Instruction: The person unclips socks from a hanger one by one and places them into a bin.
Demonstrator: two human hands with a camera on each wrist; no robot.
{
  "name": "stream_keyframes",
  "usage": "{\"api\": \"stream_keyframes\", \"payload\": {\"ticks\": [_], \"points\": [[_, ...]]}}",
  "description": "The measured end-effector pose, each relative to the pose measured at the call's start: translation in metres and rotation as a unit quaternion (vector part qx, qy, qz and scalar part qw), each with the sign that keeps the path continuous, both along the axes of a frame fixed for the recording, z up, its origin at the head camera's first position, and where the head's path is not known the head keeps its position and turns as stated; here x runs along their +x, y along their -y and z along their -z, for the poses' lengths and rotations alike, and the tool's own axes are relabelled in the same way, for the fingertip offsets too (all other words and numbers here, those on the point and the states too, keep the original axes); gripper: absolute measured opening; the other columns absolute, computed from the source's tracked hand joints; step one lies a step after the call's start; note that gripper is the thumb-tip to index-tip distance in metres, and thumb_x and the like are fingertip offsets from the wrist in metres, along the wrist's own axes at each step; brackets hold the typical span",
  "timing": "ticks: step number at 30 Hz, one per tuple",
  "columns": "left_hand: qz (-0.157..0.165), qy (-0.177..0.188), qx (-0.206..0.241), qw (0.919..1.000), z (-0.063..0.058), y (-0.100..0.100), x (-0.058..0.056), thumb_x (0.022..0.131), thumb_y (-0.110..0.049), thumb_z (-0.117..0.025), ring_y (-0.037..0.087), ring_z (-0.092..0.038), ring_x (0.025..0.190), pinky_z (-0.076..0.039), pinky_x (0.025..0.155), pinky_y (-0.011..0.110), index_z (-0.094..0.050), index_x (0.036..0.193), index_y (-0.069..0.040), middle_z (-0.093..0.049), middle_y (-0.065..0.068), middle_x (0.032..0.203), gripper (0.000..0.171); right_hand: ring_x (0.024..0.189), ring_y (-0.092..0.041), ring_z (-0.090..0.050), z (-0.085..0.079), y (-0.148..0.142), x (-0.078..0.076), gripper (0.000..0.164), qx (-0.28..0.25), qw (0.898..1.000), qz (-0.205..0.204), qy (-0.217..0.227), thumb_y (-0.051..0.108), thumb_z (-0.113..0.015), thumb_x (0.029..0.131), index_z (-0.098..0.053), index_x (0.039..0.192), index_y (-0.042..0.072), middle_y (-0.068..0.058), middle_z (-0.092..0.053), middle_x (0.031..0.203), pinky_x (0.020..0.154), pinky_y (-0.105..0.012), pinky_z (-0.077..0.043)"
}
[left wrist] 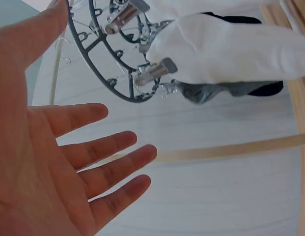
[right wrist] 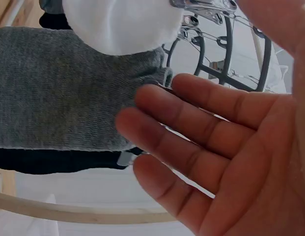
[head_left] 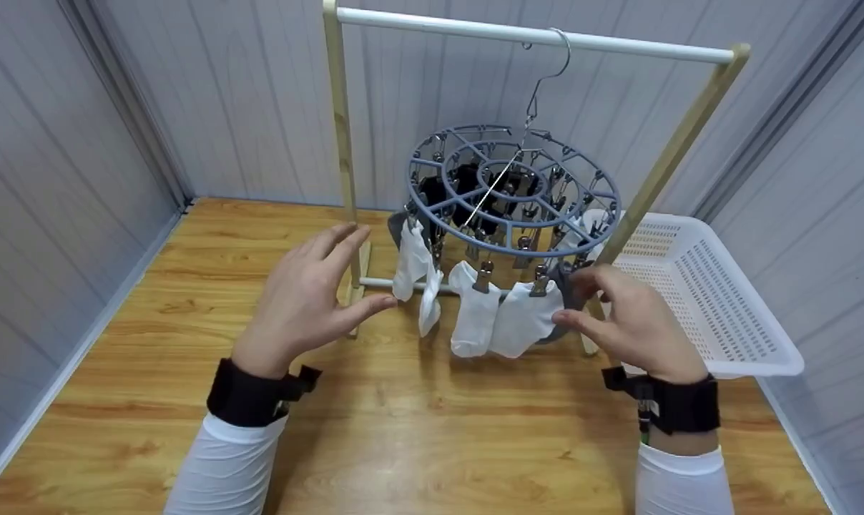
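Note:
A round blue-grey clip hanger hangs by its metal hook from a white bar, with socks clipped around its rim. White socks face the front; a grey sock hangs at the right and black socks toward the middle. My left hand is beside the hanger's left side, fingers spread and holding nothing, apart from the nearest white sock. At the right, my right hand has its fingertips right at the grey sock, thumb close to a white sock, fingers extended.
The wooden stand has a left post, a right post and a white top bar. A white perforated basket sits behind the right post. Panelled walls surround the wood-look surface.

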State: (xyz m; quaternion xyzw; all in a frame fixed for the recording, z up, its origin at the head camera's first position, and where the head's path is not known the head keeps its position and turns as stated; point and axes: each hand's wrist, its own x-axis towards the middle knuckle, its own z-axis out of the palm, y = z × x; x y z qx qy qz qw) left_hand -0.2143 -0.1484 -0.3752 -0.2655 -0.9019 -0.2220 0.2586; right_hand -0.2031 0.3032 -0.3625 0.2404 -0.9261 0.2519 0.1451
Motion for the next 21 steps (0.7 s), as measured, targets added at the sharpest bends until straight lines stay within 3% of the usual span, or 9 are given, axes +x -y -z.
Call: {"api": "stream_keyframes", "payload": {"ticks": [4,9,17,21], "points": [[0.022,0.004,0.020,0.9996,-0.002,-0.001,-0.001,0.097,-0.070,-0.076,0.043,-0.066,0.134,-0.054,0.109,0.063,-0.056,0.163,-0.008,-0.061,0.020,0.156,0.093,0.098,-0.020,-0.072,0.000,0.007,-0.002,0.054,0.003,0.999,0.009,0.048,0.049,-0.088,0.096,-0.073,0.129,0.010,0.002,-0.078,0.105,0.088,-0.049,-0.058],[0.056,0.017,0.052,0.9970,-0.004,-0.004,0.001,0.097,-0.065,-0.079,0.038,-0.067,0.132,-0.056,0.108,0.058,-0.058,0.162,-0.007,-0.065,0.016,0.153,0.090,0.095,-0.019,-0.073,0.005,0.014,-0.007,0.057,0.020,0.997,0.000,0.072,0.054,-0.084,0.098,-0.073,0.130,0.008,0.002,-0.079,0.104,0.084,-0.046,-0.059],[0.115,0.002,0.080,0.9902,-0.002,-0.025,0.009,0.102,-0.068,-0.071,0.027,-0.072,0.120,-0.062,0.098,0.049,-0.062,0.156,-0.006,-0.074,0.010,0.136,0.083,0.068,-0.015,-0.057,0.015,0.021,-0.014,0.043,0.008,0.992,-0.016,0.122,0.059,-0.082,0.098,-0.066,0.098,0.019,0.005,-0.062,0.080,0.060,-0.032,-0.049],[0.148,0.014,0.107,0.9832,-0.001,-0.040,0.014,0.102,-0.057,-0.077,0.023,-0.073,0.118,-0.063,0.095,0.044,-0.064,0.153,-0.005,-0.075,0.008,0.133,0.074,0.060,-0.012,-0.052,0.019,0.022,-0.018,0.044,-0.019,0.990,-0.027,0.134,0.052,-0.084,0.098,-0.058,0.090,0.018,0.007,-0.055,0.072,0.054,-0.028,-0.043]]}}
